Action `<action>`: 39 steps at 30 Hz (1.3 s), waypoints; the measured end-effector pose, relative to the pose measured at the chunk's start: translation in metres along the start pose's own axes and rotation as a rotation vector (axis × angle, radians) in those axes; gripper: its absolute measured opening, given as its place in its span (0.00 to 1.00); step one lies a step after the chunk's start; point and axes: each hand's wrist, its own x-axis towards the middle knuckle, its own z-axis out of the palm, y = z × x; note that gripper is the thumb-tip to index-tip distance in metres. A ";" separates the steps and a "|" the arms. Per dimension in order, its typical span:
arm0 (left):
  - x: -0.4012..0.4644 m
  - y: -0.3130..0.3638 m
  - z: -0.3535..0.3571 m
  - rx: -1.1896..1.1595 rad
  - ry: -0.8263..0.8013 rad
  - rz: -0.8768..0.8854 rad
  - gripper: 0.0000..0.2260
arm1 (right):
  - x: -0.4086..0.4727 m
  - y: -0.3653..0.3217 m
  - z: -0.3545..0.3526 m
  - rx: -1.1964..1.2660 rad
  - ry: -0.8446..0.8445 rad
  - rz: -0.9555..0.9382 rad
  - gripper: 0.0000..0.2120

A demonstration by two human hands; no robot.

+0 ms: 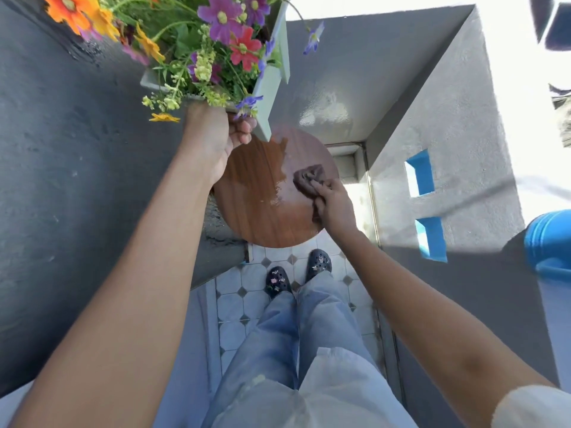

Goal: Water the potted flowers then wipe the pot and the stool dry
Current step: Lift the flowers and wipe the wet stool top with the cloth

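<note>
A rough, dark grey wall fills the left side. Far left, a pale green box-shaped pot with flat, squared sides is held up off the stool, tilted, and it is packed with flowers: orange, purple, red and small yellow blooms on thin green stems spilling over its rim. The left hand grips the pot's near lower edge, its fingers curled and clenched around the corner.

Just below and to the right of the pot is the stool, a round seat of smooth, glossy brown wood grain. The seat's left part looks darker, and a wet, shiny film with a ragged edge covers its far right part. On that wet area lies a crumpled dark brown cloth, soft and bunched into folds. The right hand presses on the cloth's near edge, fingers closed on the fabric.

Near the stool, the floor is pale square tile with small grey diamond insets, and two black clogs with charms stand on it below faded blue jeans. Right of the stool, a textured grey wall has blue-edged openings, and a ribbed blue plastic barrel sits at the right edge
</note>
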 end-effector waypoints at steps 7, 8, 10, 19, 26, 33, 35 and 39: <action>0.004 0.008 0.005 -0.017 -0.002 -0.009 0.17 | 0.022 -0.009 -0.011 0.038 0.045 0.039 0.18; 0.005 0.009 0.007 -0.027 -0.001 -0.006 0.17 | 0.011 -0.015 -0.004 0.043 0.012 -0.007 0.18; 0.007 0.012 0.012 -0.042 -0.004 -0.005 0.17 | -0.014 -0.030 0.020 0.036 -0.077 -0.130 0.19; 0.013 0.015 0.017 -0.023 -0.024 0.003 0.16 | -0.071 -0.024 0.032 -0.039 -0.300 -0.380 0.21; 0.011 0.013 0.014 -0.021 -0.007 -0.001 0.17 | 0.022 0.022 -0.045 0.021 -0.054 0.033 0.15; 0.003 0.003 0.018 -0.008 -0.046 -0.016 0.17 | 0.015 -0.003 -0.060 0.298 -0.109 -0.010 0.13; 0.005 0.006 0.022 -0.012 -0.057 -0.020 0.17 | 0.012 0.000 -0.053 0.301 -0.072 0.036 0.15; 0.018 0.012 0.018 0.006 -0.006 -0.019 0.17 | 0.006 0.002 -0.024 0.043 0.086 -0.008 0.15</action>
